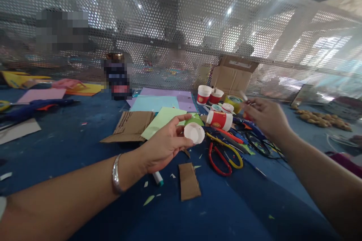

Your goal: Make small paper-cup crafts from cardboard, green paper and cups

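My left hand (162, 145) is raised over the blue table (85, 139) and pinches a small white paper cup (194, 133) by its rim, the cup's open mouth turned toward me. My right hand (266, 117) hovers further right with its fingers closed on a small red and white thing that is blurred. Between the hands a red and white paper cup (220, 119) lies on its side. Below it lie scissors (223, 154) with red and yellow handles. A glue stick (157, 177) shows under my left wrist.
Two upright paper cups (209, 95) and a tape roll (233, 101) stand before a cardboard box (233, 75). Coloured paper sheets (158, 103), cardboard pieces (189, 180) and paper scraps litter the table. A perforated metal screen (181, 26) closes the far side. Brown pieces (322, 118) lie at right.
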The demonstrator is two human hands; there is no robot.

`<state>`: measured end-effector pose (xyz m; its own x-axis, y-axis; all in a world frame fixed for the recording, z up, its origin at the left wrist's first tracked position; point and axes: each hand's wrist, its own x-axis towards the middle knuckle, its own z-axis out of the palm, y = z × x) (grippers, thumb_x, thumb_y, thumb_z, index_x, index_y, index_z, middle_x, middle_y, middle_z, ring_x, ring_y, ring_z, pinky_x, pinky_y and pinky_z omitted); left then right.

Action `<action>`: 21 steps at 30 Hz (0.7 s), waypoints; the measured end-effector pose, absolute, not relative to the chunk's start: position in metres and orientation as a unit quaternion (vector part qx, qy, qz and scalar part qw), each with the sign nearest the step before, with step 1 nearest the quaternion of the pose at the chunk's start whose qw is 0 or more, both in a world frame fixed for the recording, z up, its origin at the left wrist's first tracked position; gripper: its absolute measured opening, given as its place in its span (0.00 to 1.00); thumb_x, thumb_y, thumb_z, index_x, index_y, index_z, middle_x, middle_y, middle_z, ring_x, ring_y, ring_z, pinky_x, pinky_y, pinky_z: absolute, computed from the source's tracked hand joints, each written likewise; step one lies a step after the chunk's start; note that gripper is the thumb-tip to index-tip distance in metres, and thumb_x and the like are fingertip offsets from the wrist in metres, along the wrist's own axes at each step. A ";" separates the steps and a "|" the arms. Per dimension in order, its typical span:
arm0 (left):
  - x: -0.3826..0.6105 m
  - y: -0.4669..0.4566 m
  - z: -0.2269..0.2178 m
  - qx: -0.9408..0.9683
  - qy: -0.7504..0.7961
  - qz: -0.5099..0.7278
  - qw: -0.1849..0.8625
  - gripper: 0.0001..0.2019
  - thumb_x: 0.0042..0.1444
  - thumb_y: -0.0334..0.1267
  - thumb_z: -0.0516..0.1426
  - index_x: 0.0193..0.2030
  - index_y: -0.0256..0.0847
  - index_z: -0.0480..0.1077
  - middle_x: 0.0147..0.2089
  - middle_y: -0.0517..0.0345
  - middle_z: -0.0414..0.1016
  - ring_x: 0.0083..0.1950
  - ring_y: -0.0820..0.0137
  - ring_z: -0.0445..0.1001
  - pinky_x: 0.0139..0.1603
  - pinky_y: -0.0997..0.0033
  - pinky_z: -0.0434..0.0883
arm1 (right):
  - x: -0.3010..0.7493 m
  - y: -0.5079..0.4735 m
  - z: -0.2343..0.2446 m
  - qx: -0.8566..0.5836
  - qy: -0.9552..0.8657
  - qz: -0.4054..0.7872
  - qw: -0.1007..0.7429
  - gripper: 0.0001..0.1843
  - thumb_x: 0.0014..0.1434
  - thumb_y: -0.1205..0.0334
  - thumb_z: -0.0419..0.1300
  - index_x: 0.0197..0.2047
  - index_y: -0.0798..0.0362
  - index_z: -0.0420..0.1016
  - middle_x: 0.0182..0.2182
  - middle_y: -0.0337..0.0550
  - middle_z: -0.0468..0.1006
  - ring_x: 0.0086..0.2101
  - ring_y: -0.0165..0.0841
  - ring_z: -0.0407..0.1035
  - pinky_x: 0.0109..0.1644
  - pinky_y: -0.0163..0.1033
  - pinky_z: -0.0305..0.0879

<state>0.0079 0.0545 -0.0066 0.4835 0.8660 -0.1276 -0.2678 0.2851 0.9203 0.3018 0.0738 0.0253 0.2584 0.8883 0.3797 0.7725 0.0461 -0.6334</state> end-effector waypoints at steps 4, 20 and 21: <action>0.008 0.055 -0.009 0.454 0.307 0.394 0.738 0.32 0.48 0.23 0.66 0.60 0.44 0.66 0.52 0.54 0.76 0.48 0.69 0.76 0.52 0.67 0.71 | 0.240 0.041 0.009 -0.572 -0.685 0.236 0.384 0.20 0.58 0.43 0.65 0.40 0.52 0.77 0.32 0.44 0.80 0.32 0.37 0.71 0.35 0.39 0.65; 0.012 0.038 -0.011 0.552 0.279 0.348 0.704 0.26 0.47 0.30 0.72 0.49 0.41 0.65 0.43 0.63 0.74 0.44 0.74 0.73 0.47 0.72 0.69 | 0.220 0.013 -0.007 -0.515 -0.714 0.286 0.379 0.17 0.66 0.45 0.59 0.38 0.51 0.72 0.29 0.38 0.73 0.29 0.32 0.64 0.34 0.36 0.60; 0.013 0.038 -0.011 0.558 0.287 0.359 0.691 0.27 0.46 0.30 0.72 0.48 0.42 0.64 0.43 0.63 0.73 0.43 0.75 0.72 0.46 0.73 0.69 | 0.221 0.013 -0.007 -0.516 -0.716 0.278 0.380 0.17 0.67 0.45 0.58 0.38 0.51 0.72 0.29 0.38 0.73 0.30 0.32 0.64 0.34 0.36 0.60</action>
<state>0.0126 0.0384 -0.0113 0.5773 0.8165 0.0053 -0.1765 0.1185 0.9771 0.2212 0.0126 -0.0069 -0.1801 0.9496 0.2565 0.5268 0.3133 -0.7901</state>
